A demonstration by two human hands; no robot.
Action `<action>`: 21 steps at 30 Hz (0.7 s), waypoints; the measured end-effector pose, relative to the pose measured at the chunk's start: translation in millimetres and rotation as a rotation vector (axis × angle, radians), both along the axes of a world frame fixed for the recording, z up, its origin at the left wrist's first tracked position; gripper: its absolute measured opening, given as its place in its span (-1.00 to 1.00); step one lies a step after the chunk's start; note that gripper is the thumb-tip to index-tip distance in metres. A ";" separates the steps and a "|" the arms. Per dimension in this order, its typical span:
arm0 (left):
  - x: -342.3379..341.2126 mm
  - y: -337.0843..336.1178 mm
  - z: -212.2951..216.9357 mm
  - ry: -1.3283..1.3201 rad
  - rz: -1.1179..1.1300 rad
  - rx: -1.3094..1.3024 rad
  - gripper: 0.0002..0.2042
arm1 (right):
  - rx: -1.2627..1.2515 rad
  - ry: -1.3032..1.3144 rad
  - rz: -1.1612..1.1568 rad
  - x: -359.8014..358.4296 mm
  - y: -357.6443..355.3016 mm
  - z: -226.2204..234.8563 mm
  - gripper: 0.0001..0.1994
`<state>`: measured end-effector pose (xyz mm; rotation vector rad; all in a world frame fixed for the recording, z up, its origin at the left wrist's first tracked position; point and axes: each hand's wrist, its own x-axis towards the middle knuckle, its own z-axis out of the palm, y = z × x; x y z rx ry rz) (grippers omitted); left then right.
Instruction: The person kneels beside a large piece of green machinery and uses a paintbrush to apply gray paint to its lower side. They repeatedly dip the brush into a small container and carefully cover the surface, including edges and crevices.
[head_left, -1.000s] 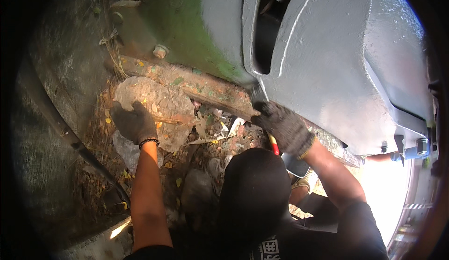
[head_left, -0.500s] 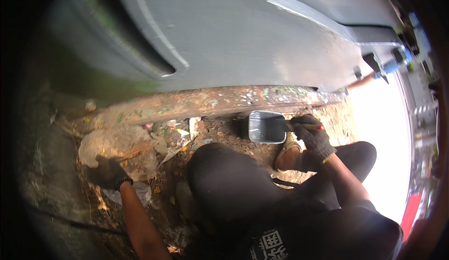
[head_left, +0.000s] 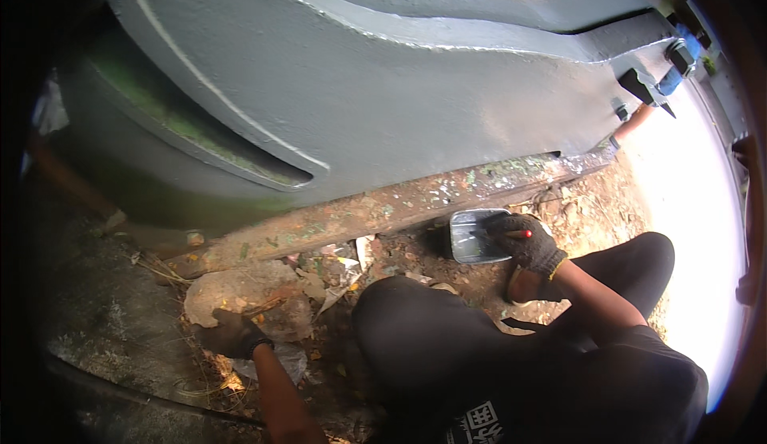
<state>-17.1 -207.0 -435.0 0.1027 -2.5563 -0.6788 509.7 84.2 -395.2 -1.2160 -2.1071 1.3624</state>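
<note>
At the centre right of the frame, the right hand (head_left: 527,244), in a dark knitted glove, is reaching over a small tub (head_left: 465,244) with grey paint coating its inner wall. Its fingers are curling shut around the handle of a brush (head_left: 519,234), whose red end is sticking out from the fist; the bristles are hiding behind the hand, so whether they are touching paint, I cannot tell. At the lower left, the left hand (head_left: 229,334), also gloved, is resting on a rough stone (head_left: 214,294) beside a clear plastic bag (head_left: 292,360); its thumb is standing apart from the fingers, which are blurring together, so I cannot tell how far they are spreading. Across the top of the frame, a large metal panel (head_left: 383,97) is showing grey over most of its face, and that stretch is looking largely covered, raised edges included. Green is showing inside the long slot (head_left: 188,124) at the upper left and in a patch (head_left: 172,200) along the panel's lower left edge, so these areas are apparently still wanting a coat. Below, a beam (head_left: 343,224) is running along the panel's bottom edge, spotted with paint. At the upper right, another person's arm (head_left: 635,123) is showing beside the panel.
</note>
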 end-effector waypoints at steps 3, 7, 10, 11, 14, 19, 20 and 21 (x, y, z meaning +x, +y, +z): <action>10.1 7.0 7.7 0.012 -0.017 -0.054 -0.32 | 0.100 -0.057 0.000 7.5 0.7 -4.6 -0.71; 1.6 -3.6 -2.6 0.070 -0.062 -0.058 -0.32 | -0.015 -0.044 -0.072 3.3 1.4 -5.8 -0.71; -6.9 -9.9 -21.6 0.131 -0.063 -0.119 -0.32 | -0.116 0.051 -0.101 3.4 4.4 -9.7 -0.71; -8.6 -9.5 -24.2 0.128 -0.063 -0.110 -0.32 | -0.248 0.173 -0.147 7.5 9.3 -19.3 -0.71; 11.1 14.3 -5.1 0.088 -0.083 -0.024 -0.31 | -0.154 0.173 -0.123 23.7 17.3 -31.9 -0.72; 2.2 -3.7 -14.0 0.140 -0.058 -0.104 -0.29 | -0.224 0.160 -0.093 14.3 18.3 -15.6 -0.73; 5.5 2.4 -8.7 0.130 -0.061 -0.080 -0.29 | -0.258 0.171 -0.099 17.0 21.7 -16.7 -0.72; 10.1 9.3 3.4 0.062 -0.042 -0.051 -0.29 | -0.294 0.182 -0.103 18.7 25.1 -18.5 -0.71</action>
